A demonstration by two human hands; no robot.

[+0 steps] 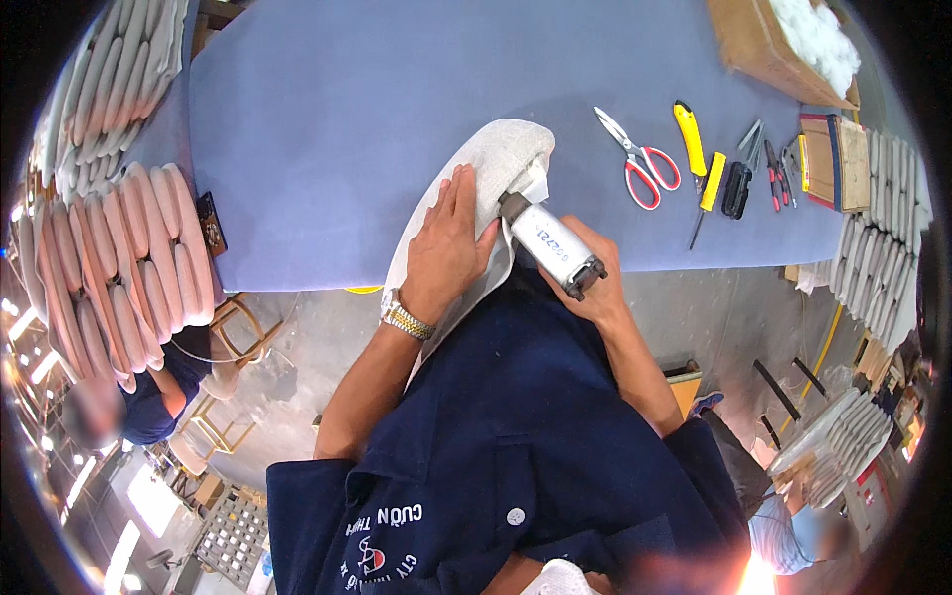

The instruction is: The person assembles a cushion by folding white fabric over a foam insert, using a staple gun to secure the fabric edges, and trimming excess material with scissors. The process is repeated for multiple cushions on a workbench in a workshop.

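A light grey fabric-covered pad [491, 147], long and curved, lies over the front edge of the blue table and reaches down against my body. My left hand [448, 233] rests flat on it, fingers stretched out and thumb toward the tool. In my right hand [592, 268] is a silver pneumatic staple gun [550, 243], partly covering my fingers. Its dark nose meets the pad's right edge, beside a loose white flap [535, 188] of material. Whether the nose presses on the fabric I cannot tell.
On the blue table [397, 69], right of the pad, lie red-handled scissors [643, 164], a yellow-handled cutter [689, 137], a yellow screwdriver [708, 198] and pliers [773, 178]. A cardboard box [764, 45] holds white stuffing. Padded pieces [119, 258] are stacked at left. Other people are nearby.
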